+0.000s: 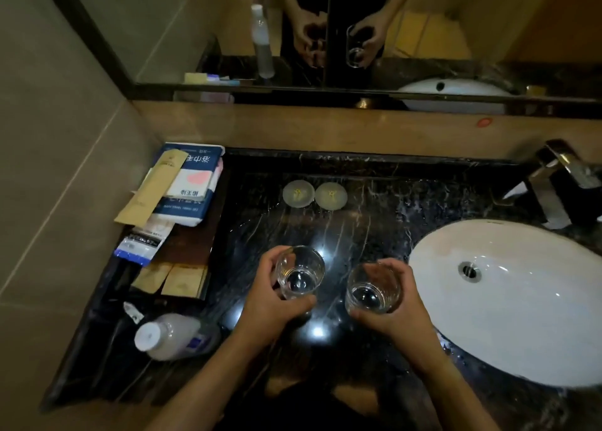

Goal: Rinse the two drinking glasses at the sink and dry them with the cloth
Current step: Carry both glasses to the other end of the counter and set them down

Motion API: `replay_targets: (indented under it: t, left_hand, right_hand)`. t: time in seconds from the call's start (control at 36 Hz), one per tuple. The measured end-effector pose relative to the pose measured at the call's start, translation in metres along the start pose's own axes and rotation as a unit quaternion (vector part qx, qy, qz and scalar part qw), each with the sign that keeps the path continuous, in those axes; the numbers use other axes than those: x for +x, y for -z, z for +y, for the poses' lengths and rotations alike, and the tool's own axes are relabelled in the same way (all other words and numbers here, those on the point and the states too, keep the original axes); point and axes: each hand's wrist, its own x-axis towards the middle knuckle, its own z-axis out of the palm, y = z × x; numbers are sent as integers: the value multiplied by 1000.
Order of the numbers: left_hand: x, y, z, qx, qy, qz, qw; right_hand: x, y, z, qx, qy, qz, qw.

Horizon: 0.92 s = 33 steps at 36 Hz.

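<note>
I hold two clear drinking glasses over the black marble counter point(374, 209). My left hand point(270, 303) is wrapped around the left glass point(299, 272), and my right hand point(395, 310) grips the right glass point(373, 289). Both glasses stand roughly upright with their mouths toward me, side by side and apart. The white oval sink point(521, 316) lies to the right of my right hand, with its drain point(469, 271) showing. A chrome tap point(560, 176) stands at the sink's far side. No cloth is in view.
Two round paper coasters point(314, 194) lie at the back of the counter. At the left sit a tray of packets and sachets point(182, 186) and a lying white bottle point(176, 336). A mirror point(325, 33) covers the wall behind.
</note>
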Motion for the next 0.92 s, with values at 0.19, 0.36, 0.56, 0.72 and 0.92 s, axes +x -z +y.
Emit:
replay_targets:
  t: [0.19, 0.36, 0.56, 0.72, 0.92]
  left_hand:
    - [36, 17, 1, -1, -22, 9, 1000]
    - [67, 13, -3, -14, -28, 60, 998]
    - [109, -1, -4, -41, -27, 104, 993]
    - [150, -8, 0, -61, -37, 143, 987]
    - [200, -10, -1, -54, -40, 151, 986]
  right_hand:
    - [22, -20, -6, -11, -2, 22, 1000]
    - [56, -21, -5, -48, 1, 23, 999]
    - [109, -17, -7, -53, 10, 16, 998]
    - [156, -18, -11, -39, 18, 39, 998]
    - [204, -22, -8, -16, 12, 57, 998]
